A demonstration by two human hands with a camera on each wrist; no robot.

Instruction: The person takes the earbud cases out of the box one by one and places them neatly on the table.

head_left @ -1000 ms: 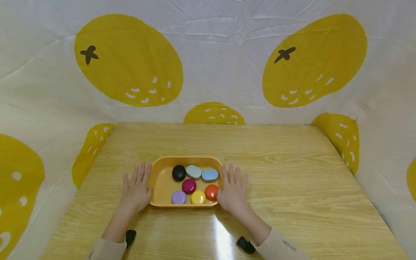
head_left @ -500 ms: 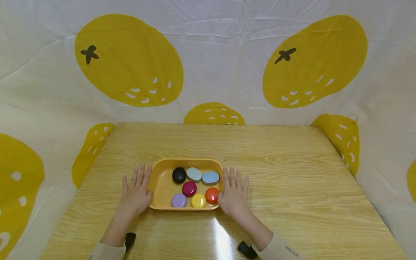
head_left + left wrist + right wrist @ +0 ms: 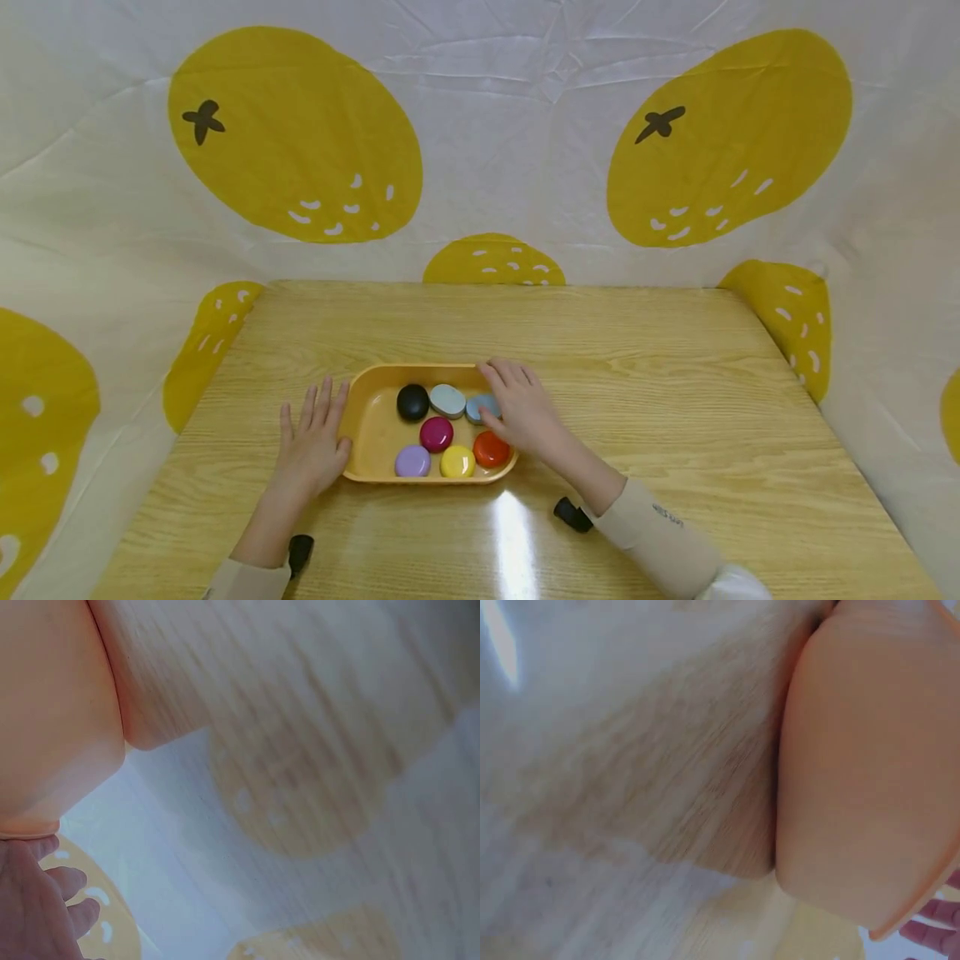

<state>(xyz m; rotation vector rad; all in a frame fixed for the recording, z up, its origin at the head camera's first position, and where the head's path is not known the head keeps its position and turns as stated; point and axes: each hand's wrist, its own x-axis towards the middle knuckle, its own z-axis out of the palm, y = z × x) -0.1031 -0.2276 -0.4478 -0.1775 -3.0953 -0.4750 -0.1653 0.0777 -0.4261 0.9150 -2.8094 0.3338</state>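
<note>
L hand (image 3: 311, 454), fingers straight & apart, is at L end of orange-yellow plastic tray w/ rounded corners (image 3: 375, 429), on light wood-grain desk (image 3: 660, 383). R hand (image 3: 525, 408) reaches over R rim; its fingers lie close together, thumb apart, partly hiding light-blue oval piece (image 3: 476, 406); can't tell if touching. Also inside tray: black round piece (image 3: 412, 403), pale grey oval piece (image 3: 447, 401), magenta round piece (image 3: 437, 434), lilac round piece (image 3: 412, 461), yellow round piece (image 3: 457, 462), orange-red round piece (image 3: 491, 449).
</note>
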